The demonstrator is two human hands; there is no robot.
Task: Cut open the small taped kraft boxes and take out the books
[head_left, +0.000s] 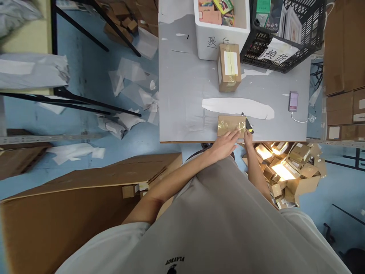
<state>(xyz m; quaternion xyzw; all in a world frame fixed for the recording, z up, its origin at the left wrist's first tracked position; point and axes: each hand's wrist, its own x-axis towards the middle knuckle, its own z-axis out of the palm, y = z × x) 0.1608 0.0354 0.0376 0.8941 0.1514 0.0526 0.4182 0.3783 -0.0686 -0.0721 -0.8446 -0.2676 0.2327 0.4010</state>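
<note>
A small brown cardboard box [226,123] with shiny tape across it lies at the front edge of the table. My left hand [225,144] rests on its near side, fingers stretched over the top toward the right end. Just beyond that end, my right hand [248,137] is closed on a black and yellow utility knife [249,125]. The knife points away from me, its tip beside the box's far right corner. How the right fingers wrap the handle is partly hidden.
On the grey table [182,99] stand a taped carton [229,68], a white foam bin [207,43] and a black crate [253,53]. A phone [293,101] with a cable lies right. Large open box [71,228] at left; discarded cartons [299,154] at right.
</note>
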